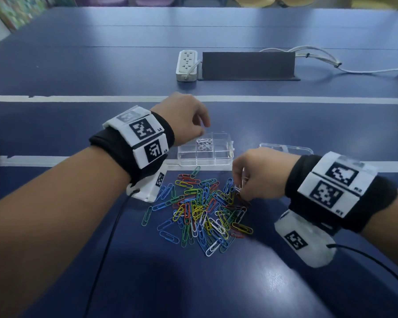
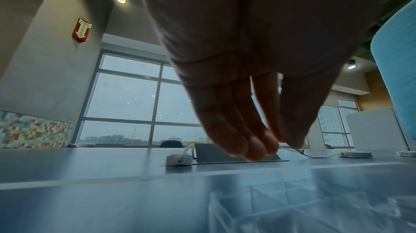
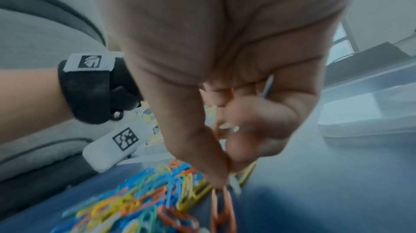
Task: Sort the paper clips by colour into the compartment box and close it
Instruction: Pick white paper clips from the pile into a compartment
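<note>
My right hand (image 1: 253,175), lower right of centre in the head view, is curled with thumb and forefinger pinched together at the right edge of the pile (image 1: 200,210). In the right wrist view the fingertips (image 3: 221,174) close on an orange-red clip (image 3: 223,206) that hangs below them, long axis near vertical in that frame; a thin white or grey wire pokes out higher in the palm, probably a second clip, too blurred to be sure.

My left hand (image 1: 184,118) hovers above the upper left corner of the box (image 1: 205,149). The left wrist view shows its fingers (image 2: 238,130) relaxed and near-straight, thumb close beside them, holding nothing.

The relation that counts: the box lies just above the pile in the head view, up and to the left of the right hand, so I judge the clip must travel that way. The left hand is nearer the box, the right nearer the pile.

Materials:
- Clips: thin bent wire, glossy coloured coating (blue, green, yellow, red, white), lying crossed and tangled at every angle.
- Box: clear hard plastic, shallow, divided into square cells. One upper-middle cell holds a few white clips (image 1: 203,141); the others look empty.
- Lid (image 1: 285,149): clear, lying flat to the right of the box. I cannot tell whether it is hinged.
- Table (image 1: 78,72): smooth blue, reflective, crossed by white lines.
</note>
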Tool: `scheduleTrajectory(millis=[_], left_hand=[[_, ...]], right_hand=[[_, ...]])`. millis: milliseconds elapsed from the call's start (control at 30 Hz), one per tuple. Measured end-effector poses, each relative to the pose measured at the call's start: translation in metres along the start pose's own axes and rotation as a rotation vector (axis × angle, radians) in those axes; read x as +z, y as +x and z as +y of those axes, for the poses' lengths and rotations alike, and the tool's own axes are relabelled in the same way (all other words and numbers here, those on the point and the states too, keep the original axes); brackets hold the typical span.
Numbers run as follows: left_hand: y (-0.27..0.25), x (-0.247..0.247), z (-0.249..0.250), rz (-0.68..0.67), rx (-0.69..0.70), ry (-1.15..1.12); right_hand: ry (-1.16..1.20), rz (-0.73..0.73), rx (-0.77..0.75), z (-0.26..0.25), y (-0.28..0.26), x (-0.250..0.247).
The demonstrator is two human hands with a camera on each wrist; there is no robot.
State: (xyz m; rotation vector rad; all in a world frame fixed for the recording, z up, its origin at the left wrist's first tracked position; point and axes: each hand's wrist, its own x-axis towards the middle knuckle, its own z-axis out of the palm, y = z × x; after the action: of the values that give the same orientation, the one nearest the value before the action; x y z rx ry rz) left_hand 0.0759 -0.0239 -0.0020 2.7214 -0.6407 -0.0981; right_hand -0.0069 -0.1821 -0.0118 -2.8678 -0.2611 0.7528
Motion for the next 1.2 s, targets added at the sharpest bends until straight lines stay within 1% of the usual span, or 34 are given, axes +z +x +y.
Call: scheduleTrajectory(millis=[67, 200, 333, 400, 533, 667, 833, 1000, 1100, 1200], left_hand=[[-0.007, -0.004, -0.004, -0.028, -0.003, 0.001], [-0.022, -0.008, -0.011, -0.118, -0.021, 0.021], [-0.037, -0.006, -0.013, -0.191, -0.027, 0.047], [-0.043, -0.004, -0.013, -0.222, -0.027, 0.065], [-0.050, 0.001, -0.012, -0.273, -0.024, 0.090], [-0.052, 0.004, -0.011, -0.287, -0.028, 0.068], [-0.054, 0.006, -0.012, -0.292, -0.014, 0.064], [-0.058, 0.004, -0.015, -0.290, 0.007, 0.062], [-0.059, 0.004, -0.015, -0.299, 0.016, 0.069], [-0.059, 0.006, -0.011, -0.319, 0.039, 0.079]], right_hand=[[0.080, -0.011, -0.011, 0.000, 0.003, -0.009], [0.227, 0.012, -0.008, -0.004, 0.016, -0.033], [0.283, 0.120, 0.021, -0.019, 0.034, -0.053], [0.257, 0.177, 0.035, -0.029, 0.043, -0.057], [0.043, 0.224, 0.031, -0.043, 0.057, -0.056], [0.066, 0.238, -0.001, -0.049, 0.057, -0.058], [0.104, 0.279, -0.069, -0.044, 0.060, -0.054], [0.131, 0.311, -0.106, -0.032, 0.045, -0.055], [0.102, 0.305, -0.138, -0.029, 0.031, -0.051], [0.010, 0.242, -0.214, -0.028, 0.017, -0.039]])
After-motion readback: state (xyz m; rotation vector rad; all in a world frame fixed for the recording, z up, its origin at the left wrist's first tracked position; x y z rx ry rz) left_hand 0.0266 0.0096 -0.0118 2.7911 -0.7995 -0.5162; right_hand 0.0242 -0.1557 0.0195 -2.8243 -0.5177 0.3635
